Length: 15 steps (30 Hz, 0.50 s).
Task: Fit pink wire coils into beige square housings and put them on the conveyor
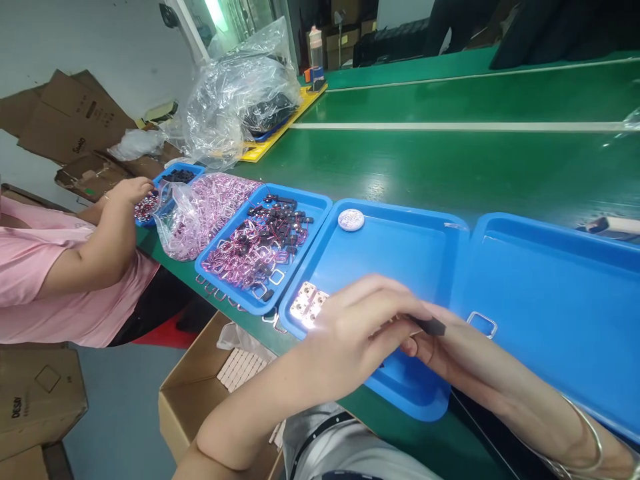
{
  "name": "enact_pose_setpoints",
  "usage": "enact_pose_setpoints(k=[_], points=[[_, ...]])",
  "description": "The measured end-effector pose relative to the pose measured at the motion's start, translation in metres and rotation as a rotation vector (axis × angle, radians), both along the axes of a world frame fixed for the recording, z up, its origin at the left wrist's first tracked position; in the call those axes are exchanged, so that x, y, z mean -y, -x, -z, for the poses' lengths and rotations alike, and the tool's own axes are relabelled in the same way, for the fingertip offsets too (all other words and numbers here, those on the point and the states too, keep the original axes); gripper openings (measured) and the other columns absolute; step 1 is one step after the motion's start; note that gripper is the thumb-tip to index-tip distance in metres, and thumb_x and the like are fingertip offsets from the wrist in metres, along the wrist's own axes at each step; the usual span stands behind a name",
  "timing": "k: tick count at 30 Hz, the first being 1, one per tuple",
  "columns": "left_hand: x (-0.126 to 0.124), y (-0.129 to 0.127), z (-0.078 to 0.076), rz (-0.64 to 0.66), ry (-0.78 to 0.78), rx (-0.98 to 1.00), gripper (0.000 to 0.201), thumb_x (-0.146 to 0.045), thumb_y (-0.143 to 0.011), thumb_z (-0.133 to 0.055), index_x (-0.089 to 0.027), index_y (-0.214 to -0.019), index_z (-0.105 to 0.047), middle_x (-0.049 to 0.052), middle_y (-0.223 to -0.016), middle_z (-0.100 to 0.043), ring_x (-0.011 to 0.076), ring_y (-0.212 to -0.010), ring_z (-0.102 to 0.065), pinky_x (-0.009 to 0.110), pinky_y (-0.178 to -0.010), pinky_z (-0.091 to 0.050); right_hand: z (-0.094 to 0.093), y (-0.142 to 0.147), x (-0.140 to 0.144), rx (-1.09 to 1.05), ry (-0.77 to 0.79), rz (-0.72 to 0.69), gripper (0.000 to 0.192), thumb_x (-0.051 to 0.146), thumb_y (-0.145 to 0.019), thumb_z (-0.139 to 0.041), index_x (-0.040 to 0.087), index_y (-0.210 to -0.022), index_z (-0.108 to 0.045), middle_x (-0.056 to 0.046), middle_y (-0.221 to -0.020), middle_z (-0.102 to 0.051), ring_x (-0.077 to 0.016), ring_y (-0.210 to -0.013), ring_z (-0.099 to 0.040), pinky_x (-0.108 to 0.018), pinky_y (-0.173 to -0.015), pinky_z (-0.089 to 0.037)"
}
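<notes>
Green matting covers the long desk (450, 167), with white stripes running along it and brown cardboard boxes stacked against the white wall at the left. One flattened box (70, 117) carries dark print too small to read; the box on the floor (40, 393) at the lower left shows a word that looks like "DESAY", though it is not sharp.

Over the near blue tray (395, 247) the person's two hands meet. The left hand (360, 330) lies palm down, its fingers (385, 293) curled close together and pinched with the thumb on a small black part (430, 325). The right hand (435, 350) is mostly hidden beneath the left; its fingers touch the same black part from below, but how far they are spread cannot be told. A thin bangle (590, 433) sits on the right wrist.

Just left of the hands a small white block of square cells (307, 303) lies in the tray corner, and a round white disc (351, 219) lies at the far edge. A metal rectangular frame (483, 324) rests in the next blue tray (560, 280), near the right hand. Further left, another tray (305, 203) holds pink wire coils mixed with black parts.

A co-worker in a pink shirt (45, 287) reaches a hand (131, 192) into the farthest tray (193, 172).
</notes>
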<state>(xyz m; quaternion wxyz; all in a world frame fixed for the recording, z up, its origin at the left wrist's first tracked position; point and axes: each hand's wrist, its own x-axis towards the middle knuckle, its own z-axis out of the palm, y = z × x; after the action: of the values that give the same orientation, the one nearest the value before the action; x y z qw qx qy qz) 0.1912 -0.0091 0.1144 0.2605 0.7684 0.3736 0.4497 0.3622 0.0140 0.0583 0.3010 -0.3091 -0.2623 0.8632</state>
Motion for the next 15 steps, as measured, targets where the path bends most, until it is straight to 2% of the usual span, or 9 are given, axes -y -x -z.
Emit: enact_pose_setpoints(k=[4,7,9,12,15], points=[[0.005,-0.004,0.001,-0.207,0.017,0.043,0.010,-0.009,-0.077,-0.068,-0.014,-0.085,-0.064,0.002,-0.079,-0.067,0.0111,-0.073,-0.062,0.021,-0.068,-0.052,0.005,-0.001,0.000,-0.068,-0.033,-0.003,0.016,0.033,-0.087,-0.065,0.023,-0.097,-0.071,-0.001,-0.083,-0.067,-0.0134,-0.074,-0.060,-0.023,-0.075,-0.051],[0.011,-0.006,0.003,-0.353,0.094,0.063,0.011,-0.007,-0.071,-0.069,-0.013,-0.077,-0.063,0.000,-0.068,-0.063,0.0088,-0.063,-0.059,0.018,-0.061,-0.050,0.002,0.000,0.000,-0.100,0.003,0.019,0.019,0.027,-0.083,-0.070,0.025,-0.102,-0.070,-0.001,-0.086,-0.068,-0.0123,-0.079,-0.063,-0.021,-0.079,-0.051],[0.014,-0.007,0.007,-0.419,0.138,0.097,0.016,-0.006,-0.069,-0.068,-0.013,-0.082,-0.063,-0.001,-0.067,-0.061,0.0083,-0.061,-0.059,0.018,-0.060,-0.050,0.000,0.001,0.000,-0.105,0.028,0.035,0.018,0.023,-0.084,-0.069,0.026,-0.102,-0.069,-0.001,-0.091,-0.070,-0.0115,-0.083,-0.064,-0.020,-0.082,-0.050],[0.018,-0.009,0.013,-0.479,0.119,0.106,0.029,-0.006,-0.071,-0.066,-0.013,-0.099,-0.063,-0.001,-0.069,-0.059,0.0087,-0.061,-0.057,0.020,-0.061,-0.051,-0.003,0.002,0.001,-0.104,0.045,0.048,0.019,0.020,-0.084,-0.069,0.026,-0.102,-0.068,-0.001,-0.096,-0.070,-0.0111,-0.088,-0.065,-0.020,-0.086,-0.049],[0.019,-0.009,0.016,-0.454,0.040,0.064,0.024,-0.006,-0.073,-0.066,-0.013,-0.096,-0.066,0.000,-0.068,-0.059,0.0091,-0.063,-0.056,0.021,-0.064,-0.050,-0.004,0.002,0.002,-0.105,0.040,0.049,0.019,0.021,-0.084,-0.069,0.026,-0.102,-0.068,0.000,-0.093,-0.071,-0.0108,-0.088,-0.065,-0.020,-0.086,-0.049]])
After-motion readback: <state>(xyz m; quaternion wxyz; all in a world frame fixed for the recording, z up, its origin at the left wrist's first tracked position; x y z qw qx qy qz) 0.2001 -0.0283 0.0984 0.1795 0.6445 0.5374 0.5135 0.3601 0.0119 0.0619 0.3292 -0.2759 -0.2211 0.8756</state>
